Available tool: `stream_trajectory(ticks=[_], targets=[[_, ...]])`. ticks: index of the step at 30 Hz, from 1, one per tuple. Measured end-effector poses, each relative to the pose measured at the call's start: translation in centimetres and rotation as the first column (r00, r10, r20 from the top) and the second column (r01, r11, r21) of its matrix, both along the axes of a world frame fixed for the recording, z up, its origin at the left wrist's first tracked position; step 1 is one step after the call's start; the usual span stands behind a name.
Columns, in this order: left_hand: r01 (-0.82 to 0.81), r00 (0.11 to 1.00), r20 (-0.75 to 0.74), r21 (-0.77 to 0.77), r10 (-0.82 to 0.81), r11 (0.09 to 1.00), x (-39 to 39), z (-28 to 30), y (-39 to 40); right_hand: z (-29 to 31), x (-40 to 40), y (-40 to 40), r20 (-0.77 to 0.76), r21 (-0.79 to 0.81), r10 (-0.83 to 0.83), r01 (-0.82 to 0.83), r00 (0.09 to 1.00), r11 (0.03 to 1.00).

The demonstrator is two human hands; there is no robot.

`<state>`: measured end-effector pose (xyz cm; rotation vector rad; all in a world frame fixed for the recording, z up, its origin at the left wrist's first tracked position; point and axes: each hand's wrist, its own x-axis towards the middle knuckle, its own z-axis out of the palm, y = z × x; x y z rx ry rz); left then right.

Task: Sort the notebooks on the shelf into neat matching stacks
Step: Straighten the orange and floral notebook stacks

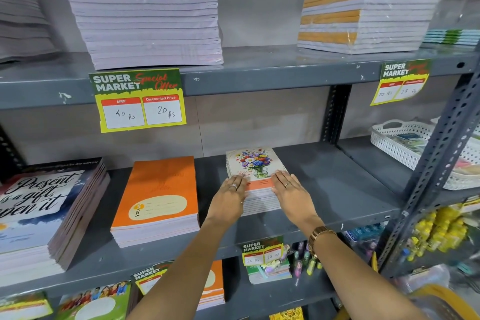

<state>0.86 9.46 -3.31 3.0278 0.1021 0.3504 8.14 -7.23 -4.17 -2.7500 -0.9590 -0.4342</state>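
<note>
A small stack of flower-cover notebooks (253,163) sits in the middle of the grey middle shelf (337,189). My left hand (230,196) presses flat against its front left corner, fingers together. My right hand (292,193) lies flat on its front right corner. Neither hand grips a notebook. Left of this stack lies a stack of orange notebooks (159,195). Further left is a tall pile with a "Present is a gift" cover (39,205), its side layers fanned out unevenly.
The upper shelf holds a tall pale stack (145,15) and a plastic-wrapped orange-and-white stack (363,18). Price tags (139,100) hang from the shelf edges. A white basket (400,143) stands at the right. The lower shelf holds more notebooks and pens (304,260).
</note>
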Motion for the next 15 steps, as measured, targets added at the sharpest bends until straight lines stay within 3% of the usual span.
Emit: stream_trajectory(ticks=[15], targets=[[0.025,0.999,0.022,0.003,-0.025,1.0,-0.12,-0.47,0.37,0.45,0.06,-0.44,0.045,-0.059,0.028,-0.026,0.999,0.998]])
